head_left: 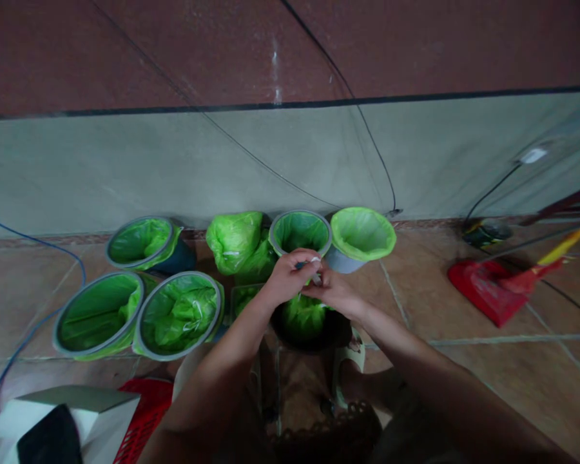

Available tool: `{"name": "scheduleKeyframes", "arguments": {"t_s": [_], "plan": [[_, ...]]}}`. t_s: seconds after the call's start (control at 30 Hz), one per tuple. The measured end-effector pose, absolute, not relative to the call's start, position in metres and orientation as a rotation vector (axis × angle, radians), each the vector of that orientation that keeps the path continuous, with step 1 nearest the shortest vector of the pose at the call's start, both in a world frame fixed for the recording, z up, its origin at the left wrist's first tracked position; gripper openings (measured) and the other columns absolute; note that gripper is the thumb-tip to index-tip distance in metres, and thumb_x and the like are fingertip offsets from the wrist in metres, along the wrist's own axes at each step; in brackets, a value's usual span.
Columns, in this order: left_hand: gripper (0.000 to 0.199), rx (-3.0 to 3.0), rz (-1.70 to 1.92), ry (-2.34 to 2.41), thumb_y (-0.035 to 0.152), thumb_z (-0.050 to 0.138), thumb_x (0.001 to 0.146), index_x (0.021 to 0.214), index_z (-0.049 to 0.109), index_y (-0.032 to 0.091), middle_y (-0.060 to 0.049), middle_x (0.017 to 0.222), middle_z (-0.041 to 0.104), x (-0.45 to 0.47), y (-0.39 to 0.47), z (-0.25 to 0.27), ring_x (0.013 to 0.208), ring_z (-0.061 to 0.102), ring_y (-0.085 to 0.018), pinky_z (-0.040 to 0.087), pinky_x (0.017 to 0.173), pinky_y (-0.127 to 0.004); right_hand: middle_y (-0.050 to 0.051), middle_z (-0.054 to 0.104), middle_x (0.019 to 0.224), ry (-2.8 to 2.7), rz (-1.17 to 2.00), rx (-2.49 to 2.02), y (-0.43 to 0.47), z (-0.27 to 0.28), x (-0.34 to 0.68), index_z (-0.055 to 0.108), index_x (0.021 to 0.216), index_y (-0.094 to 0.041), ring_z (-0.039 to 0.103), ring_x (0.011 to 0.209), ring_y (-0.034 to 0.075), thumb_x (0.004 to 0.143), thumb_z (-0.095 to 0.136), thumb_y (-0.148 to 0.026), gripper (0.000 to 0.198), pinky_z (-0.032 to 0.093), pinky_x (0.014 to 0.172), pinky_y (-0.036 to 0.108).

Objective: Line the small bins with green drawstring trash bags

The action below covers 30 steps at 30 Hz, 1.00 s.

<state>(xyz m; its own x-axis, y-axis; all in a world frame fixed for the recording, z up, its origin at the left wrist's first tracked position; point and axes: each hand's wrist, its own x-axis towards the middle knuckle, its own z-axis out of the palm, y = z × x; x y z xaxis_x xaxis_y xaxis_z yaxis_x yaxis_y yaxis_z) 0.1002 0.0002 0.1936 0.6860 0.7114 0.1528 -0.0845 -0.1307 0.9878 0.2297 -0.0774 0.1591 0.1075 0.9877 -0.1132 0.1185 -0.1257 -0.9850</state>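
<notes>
My left hand and my right hand are close together in front of me, fingers closed in a pinch. Between them is the gathered top of a green garbage bag, with a small whitish strip showing at the fingertips. The bag sits in a dark round bin on the floor between my feet. Just beyond my hands stand a grey-rimmed bin lined in green and a pale bin with a green liner over its rim.
Full green bags lean by the wall. To the left stand several lined bins, among them a grey-rimmed one. A red dustpan lies at right. Near left are a white box and a red plastic basket. Cables hang along the wall.
</notes>
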Motion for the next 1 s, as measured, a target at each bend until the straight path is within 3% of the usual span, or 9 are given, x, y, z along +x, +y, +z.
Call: {"name": "scheduleKeyframes", "arguments": {"t_s": [0.13,0.3,0.43,0.57,0.67,0.77,0.9,1.0], "plan": [[0.040,1.326,0.702,0.570,0.057,0.067,0.082,0.089,0.064,0.018,-0.002,0.087,0.068,0.108,-0.001,0.175,0.074,0.059,-0.013,0.050,0.074,-0.027,-0.005,0.042,0.048,-1.094,1.287,-1.473,-0.077,0.164,0.232,0.051,0.063,-0.019,0.032,0.043,0.006,0.082,0.061,-0.051,0.039,0.022,0.042,0.023],[0.049,1.239,0.557,0.504,0.065,0.057,0.085,0.090,0.060,0.017,-0.002,0.079,0.065,0.116,-0.011,0.137,0.074,0.060,-0.014,0.049,0.079,-0.030,-0.008,0.041,0.048,-0.792,1.344,-1.350,-0.075,0.177,0.261,0.056,0.074,-0.019,0.025,0.039,0.004,0.074,0.070,-0.062,0.046,0.014,0.037,0.020],[0.037,1.503,0.456,0.489,0.051,0.053,0.091,0.083,0.062,0.016,-0.001,0.069,0.061,0.120,-0.019,0.116,0.068,0.056,-0.012,0.046,0.072,-0.027,-0.009,0.038,0.049,-0.572,1.306,-1.283,-0.073,0.177,0.280,0.055,0.073,-0.018,0.023,0.040,0.002,0.064,0.081,-0.057,0.048,0.013,0.036,0.018],[0.023,1.597,0.404,0.649,0.027,0.047,0.090,0.073,0.059,0.017,0.003,0.058,0.054,0.127,-0.022,0.105,0.056,0.049,-0.010,0.039,0.060,-0.024,-0.010,0.040,0.050,-0.483,1.233,-1.308,-0.071,0.175,0.288,0.055,0.078,-0.019,0.023,0.039,0.002,0.066,0.081,-0.050,0.043,0.013,0.036,0.017],[0.020,1.460,0.414,0.898,0.019,0.046,0.085,0.068,0.058,0.016,0.004,0.052,0.051,0.131,-0.022,0.099,0.049,0.045,-0.009,0.035,0.054,-0.023,-0.010,0.047,0.054,-0.484,1.099,-1.355,-0.071,0.175,0.282,0.055,0.092,-0.021,0.025,0.039,0.003,0.070,0.077,-0.048,0.041,0.015,0.036,0.018],[0.018,1.328,0.461,1.014,0.021,0.051,0.081,0.067,0.060,0.015,0.004,0.050,0.050,0.132,-0.020,0.097,0.047,0.044,-0.009,0.034,0.052,-0.023,-0.009,0.054,0.059,-0.571,1.090,-1.315,-0.073,0.178,0.262,0.053,0.111,-0.022,0.031,0.040,0.005,0.072,0.074,-0.048,0.052,0.020,0.037,0.019],[0.026,1.485,0.341,0.824,0.019,0.051,0.081,0.056,0.056,0.015,0.003,0.049,0.051,0.129,-0.025,0.104,0.047,0.043,-0.008,0.033,0.052,-0.023,-0.007,0.058,0.063,-0.749,1.213,-1.180,-0.072,0.185,0.238,0.054,0.118,-0.021,0.028,0.039,0.004,0.078,0.068,-0.051,0.051,0.018,0.039,0.020],[0.020,1.706,0.134,0.517,0.011,0.050,0.079,0.067,0.067,0.015,0.003,0.054,0.055,0.123,-0.030,0.116,0.051,0.046,-0.009,0.035,0.056,-0.022,-0.007,0.057,0.064,-0.711,1.216,-1.141,-0.066,0.187,0.243,0.059,0.109,-0.021,0.025,0.040,0.004,0.079,0.069,-0.050,0.043,0.016,0.038,0.020]]}}
